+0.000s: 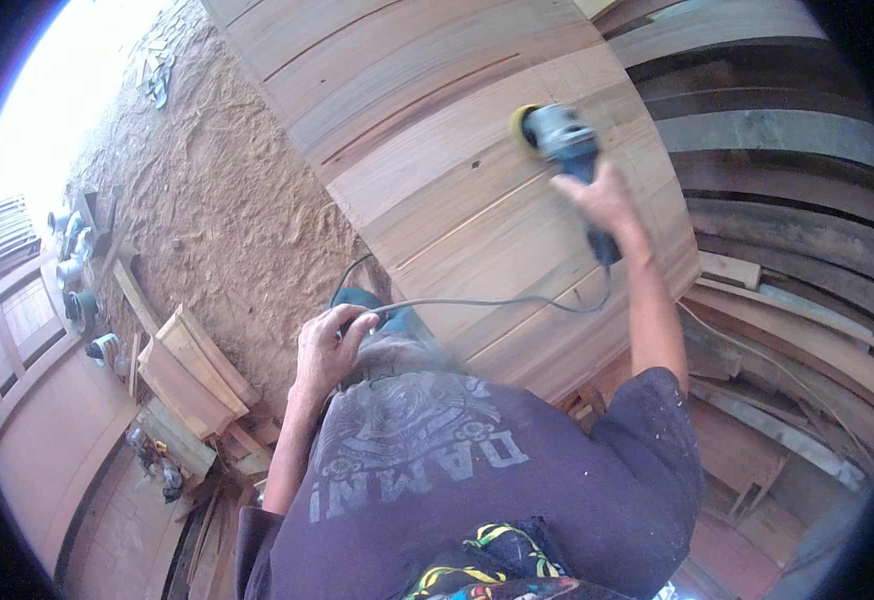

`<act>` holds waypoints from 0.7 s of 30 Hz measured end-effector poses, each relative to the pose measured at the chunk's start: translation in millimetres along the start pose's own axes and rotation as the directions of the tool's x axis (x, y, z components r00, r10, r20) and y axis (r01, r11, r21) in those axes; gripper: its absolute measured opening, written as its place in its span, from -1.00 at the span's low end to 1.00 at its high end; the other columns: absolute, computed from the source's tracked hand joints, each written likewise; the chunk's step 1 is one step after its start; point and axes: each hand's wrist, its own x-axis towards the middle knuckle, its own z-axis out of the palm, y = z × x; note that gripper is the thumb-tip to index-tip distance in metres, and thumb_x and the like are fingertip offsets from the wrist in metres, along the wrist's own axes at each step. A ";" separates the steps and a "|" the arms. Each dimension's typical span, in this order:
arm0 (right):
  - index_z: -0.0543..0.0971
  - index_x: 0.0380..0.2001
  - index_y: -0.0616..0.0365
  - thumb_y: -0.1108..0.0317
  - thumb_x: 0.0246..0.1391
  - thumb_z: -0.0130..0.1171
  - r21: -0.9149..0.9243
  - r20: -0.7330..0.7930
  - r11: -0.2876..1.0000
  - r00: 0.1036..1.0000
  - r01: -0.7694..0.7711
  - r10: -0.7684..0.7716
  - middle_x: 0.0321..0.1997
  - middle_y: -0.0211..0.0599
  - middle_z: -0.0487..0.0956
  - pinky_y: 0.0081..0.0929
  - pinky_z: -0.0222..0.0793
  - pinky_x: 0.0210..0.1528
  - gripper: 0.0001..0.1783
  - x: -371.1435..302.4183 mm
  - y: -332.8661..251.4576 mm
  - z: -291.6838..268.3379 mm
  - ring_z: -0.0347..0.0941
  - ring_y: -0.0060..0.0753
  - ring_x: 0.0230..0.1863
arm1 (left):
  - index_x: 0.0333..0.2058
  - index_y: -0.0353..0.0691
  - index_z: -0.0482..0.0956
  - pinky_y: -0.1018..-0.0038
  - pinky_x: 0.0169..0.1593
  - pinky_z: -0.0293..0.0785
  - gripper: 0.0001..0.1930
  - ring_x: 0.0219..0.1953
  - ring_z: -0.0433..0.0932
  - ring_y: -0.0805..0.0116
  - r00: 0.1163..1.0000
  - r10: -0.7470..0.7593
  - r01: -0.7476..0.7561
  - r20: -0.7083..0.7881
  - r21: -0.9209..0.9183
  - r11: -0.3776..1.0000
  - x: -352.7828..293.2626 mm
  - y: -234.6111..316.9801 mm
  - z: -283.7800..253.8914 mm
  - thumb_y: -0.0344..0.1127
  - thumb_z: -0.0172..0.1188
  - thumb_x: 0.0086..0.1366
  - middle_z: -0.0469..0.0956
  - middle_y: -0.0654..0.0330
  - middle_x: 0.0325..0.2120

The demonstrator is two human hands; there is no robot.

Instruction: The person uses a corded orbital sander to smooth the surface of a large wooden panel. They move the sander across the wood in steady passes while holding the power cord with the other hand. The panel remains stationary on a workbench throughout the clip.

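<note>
- One right hand (605, 196) clamps its fingers round a grinder (565, 137), wooden panel (467, 200) beneath them.
- Left hand (329, 345): fingers closed on the cord (497, 300).
- Slack cord below the right fingers could snag, tilting the grinder.

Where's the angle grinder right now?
In the head view, above and right of centre, the angle grinder is in the right hand, over the wooden panel.

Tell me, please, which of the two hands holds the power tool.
The right hand: it grips the power tool over the large wooden panel. The left hand, near the shirt, has only the grey cord at its fingers.
</note>
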 end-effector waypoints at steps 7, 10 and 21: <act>0.48 0.11 0.21 0.11 0.06 0.54 -0.061 0.194 0.877 0.868 0.476 -0.457 -0.15 0.27 0.74 0.19 0.68 0.03 -0.33 -98.0 -97.2 107.8 0.71 0.44 -0.04 | -0.18 -0.29 0.79 0.30 -0.24 0.59 -0.77 -0.36 0.74 0.13 0.997 0.006 -0.004 -0.079 0.020 1.000 8.6 -35.3 -33.4 -0.21 0.43 0.47 0.74 -0.01 -0.39; 0.51 0.12 0.21 0.08 0.04 0.56 -0.053 0.139 0.913 0.908 0.404 -0.394 -0.14 0.28 0.75 0.17 0.66 0.04 -0.31 -76.7 -81.0 78.9 0.71 0.44 -0.02 | -0.22 -0.28 0.80 0.29 -0.27 0.58 -0.75 -0.39 0.73 0.15 0.996 0.085 -0.084 -0.021 0.042 0.996 12.3 -31.6 -38.1 -0.17 0.46 0.45 0.73 -0.01 -0.41; 0.68 0.10 0.16 0.04 -0.02 0.56 -0.009 -0.094 0.990 0.986 0.139 -0.139 -0.02 0.24 0.77 0.02 0.66 0.16 -0.34 22.5 13.7 -26.4 0.74 0.28 0.06 | -0.23 -0.25 0.80 0.22 -0.20 0.64 -0.69 -0.33 0.76 0.05 0.970 0.131 -0.154 0.203 0.102 0.983 71.0 50.5 0.1 -0.07 0.46 0.44 0.75 0.01 -0.39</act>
